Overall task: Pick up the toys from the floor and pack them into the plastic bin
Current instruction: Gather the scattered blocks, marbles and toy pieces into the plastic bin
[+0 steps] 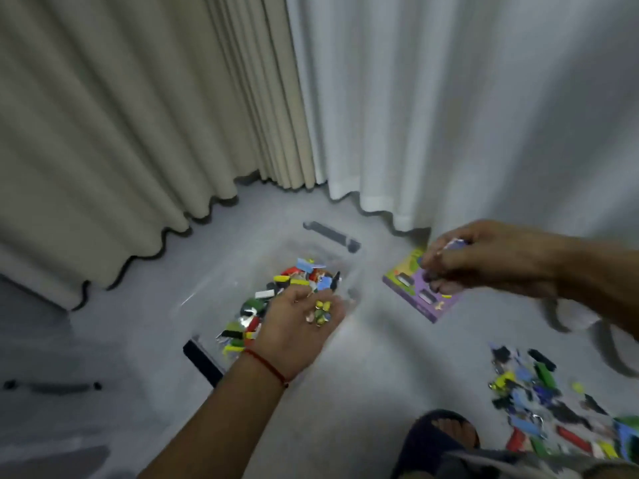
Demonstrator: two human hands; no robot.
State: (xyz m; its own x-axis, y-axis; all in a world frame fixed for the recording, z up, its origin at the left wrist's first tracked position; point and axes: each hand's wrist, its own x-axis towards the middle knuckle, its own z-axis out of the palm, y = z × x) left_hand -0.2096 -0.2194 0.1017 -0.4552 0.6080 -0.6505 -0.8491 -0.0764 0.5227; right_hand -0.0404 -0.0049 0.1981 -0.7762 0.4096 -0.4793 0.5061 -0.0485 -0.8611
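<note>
A clear plastic bin (207,305) with dark handles stands on the grey floor, with several colourful toy bricks (276,288) in it. My left hand (297,326) hovers palm up over the bin's right side, fingers relaxed, with a few small yellow pieces (320,311) lying on the palm. My right hand (484,261) is raised to the right of the bin, its fingers curled round small pale and purple pieces (454,244). A heap of loose toy bricks (553,409) lies on the floor at the lower right.
A purple and green toy box (408,288) lies flat on the floor under my right hand. Beige and white curtains (242,98) hang to the floor behind the bin. My foot in a dark slipper (439,440) is at the bottom. The frame is motion-blurred.
</note>
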